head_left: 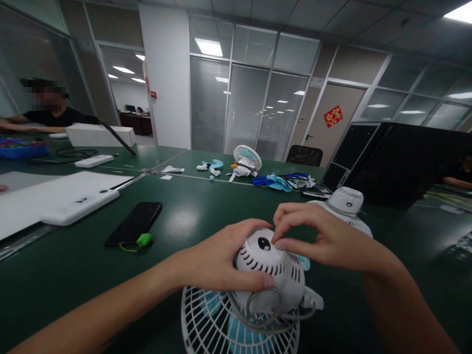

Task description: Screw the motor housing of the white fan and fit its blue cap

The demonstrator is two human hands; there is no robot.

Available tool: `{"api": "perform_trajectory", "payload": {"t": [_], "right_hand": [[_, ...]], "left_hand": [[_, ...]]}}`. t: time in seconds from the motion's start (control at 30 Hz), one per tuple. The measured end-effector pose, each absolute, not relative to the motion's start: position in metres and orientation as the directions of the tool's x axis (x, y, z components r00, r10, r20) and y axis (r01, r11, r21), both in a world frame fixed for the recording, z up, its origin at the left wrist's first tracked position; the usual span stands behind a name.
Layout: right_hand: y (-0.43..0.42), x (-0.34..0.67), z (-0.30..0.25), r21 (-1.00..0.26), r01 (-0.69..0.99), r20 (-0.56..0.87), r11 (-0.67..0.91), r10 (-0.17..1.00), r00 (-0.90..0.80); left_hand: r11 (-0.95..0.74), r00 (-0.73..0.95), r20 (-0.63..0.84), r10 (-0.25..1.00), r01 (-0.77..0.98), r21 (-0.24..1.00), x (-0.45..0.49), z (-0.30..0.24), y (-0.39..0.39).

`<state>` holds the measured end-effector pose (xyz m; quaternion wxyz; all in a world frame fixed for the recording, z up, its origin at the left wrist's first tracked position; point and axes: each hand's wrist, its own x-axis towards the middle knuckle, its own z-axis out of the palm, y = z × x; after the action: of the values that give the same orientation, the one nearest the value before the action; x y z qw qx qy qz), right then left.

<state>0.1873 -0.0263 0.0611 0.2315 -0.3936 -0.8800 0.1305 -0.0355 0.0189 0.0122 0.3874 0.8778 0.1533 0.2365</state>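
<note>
A small white fan (271,280) lies face down in front of me, its grille (195,319) with light blue blades at the bottom. My left hand (221,255) grips the fan's motor housing from the left, thumb across its side. A dark round hole (264,244) shows in the housing's top. Just right of that hole, my right hand (317,231) has thumb and forefinger in a pinch against the housing; whatever is between the fingertips is hidden. A grey cord (254,319) loops round the housing. Behind my right hand stands a second white fan part (344,201).
On the green table are a phone (136,223) with a green charm, white boards (81,196), another fan (247,160), blue gloves (273,181), and light blue blade parts (212,164). A large black case (401,162) stands right. A person (51,108) sits far left.
</note>
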Motion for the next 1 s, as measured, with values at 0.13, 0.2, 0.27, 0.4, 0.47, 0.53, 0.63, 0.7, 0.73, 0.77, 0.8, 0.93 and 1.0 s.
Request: {"api": "perform_trajectory", "payload": {"t": [0.13,0.2,0.27,0.4,0.47,0.53,0.63,0.7,0.73,0.77,0.8,0.93,1.0], "right_hand": [[-0.028,0.193,0.065,-0.470,0.598,0.264,0.649,0.750,-0.607],[-0.028,0.198,0.068,-0.508,0.585,0.249,0.632,0.758,-0.602],[-0.026,0.205,0.070,-0.534,0.596,0.253,0.599,0.786,-0.564],[-0.011,0.222,0.051,-0.494,0.777,0.135,0.390,0.917,-0.374],[0.000,0.230,0.026,-0.453,0.849,0.033,0.272,0.957,-0.288],[0.011,0.237,-0.006,-0.434,0.876,-0.019,0.211,0.970,-0.243],[0.021,0.243,-0.049,-0.398,0.904,-0.004,0.156,0.985,-0.171],[0.024,0.244,-0.066,-0.388,0.909,0.029,0.153,0.988,-0.153],[0.024,0.243,-0.069,-0.394,0.905,0.042,0.160,0.987,-0.156],[0.023,0.243,-0.071,-0.409,0.897,0.050,0.170,0.985,-0.163],[0.023,0.242,-0.071,-0.431,0.885,0.056,0.177,0.984,-0.170],[0.022,0.245,-0.068,-0.554,0.814,0.100,0.172,0.985,-0.140],[0.023,0.248,-0.065,-0.635,0.754,0.163,0.166,0.983,-0.080]], "left_hand": [[-0.661,0.845,0.295,0.446,0.089,0.745,-0.035,0.012,0.020],[-0.664,0.851,0.299,0.432,0.075,0.744,-0.035,0.011,0.020],[-0.662,0.851,0.301,0.430,0.071,0.746,-0.036,0.011,0.020],[-0.687,0.845,0.310,0.436,0.089,0.721,-0.037,0.012,0.020],[-0.721,0.852,0.350,0.389,0.046,0.691,-0.036,0.011,0.021],[-0.745,0.852,0.401,0.337,-0.020,0.667,-0.035,0.009,0.022],[-0.747,0.837,0.445,0.319,-0.067,0.661,-0.033,0.004,0.025],[-0.749,0.831,0.461,0.311,-0.084,0.657,-0.032,0.002,0.026],[-0.750,0.829,0.468,0.307,-0.092,0.654,-0.032,0.001,0.027],[-0.753,0.827,0.476,0.299,-0.101,0.650,-0.032,0.001,0.027],[-0.756,0.826,0.481,0.294,-0.107,0.646,-0.032,0.001,0.027],[-0.766,0.828,0.482,0.286,-0.105,0.635,-0.032,0.001,0.026],[-0.774,0.828,0.482,0.287,-0.097,0.626,-0.032,0.001,0.025]]}}
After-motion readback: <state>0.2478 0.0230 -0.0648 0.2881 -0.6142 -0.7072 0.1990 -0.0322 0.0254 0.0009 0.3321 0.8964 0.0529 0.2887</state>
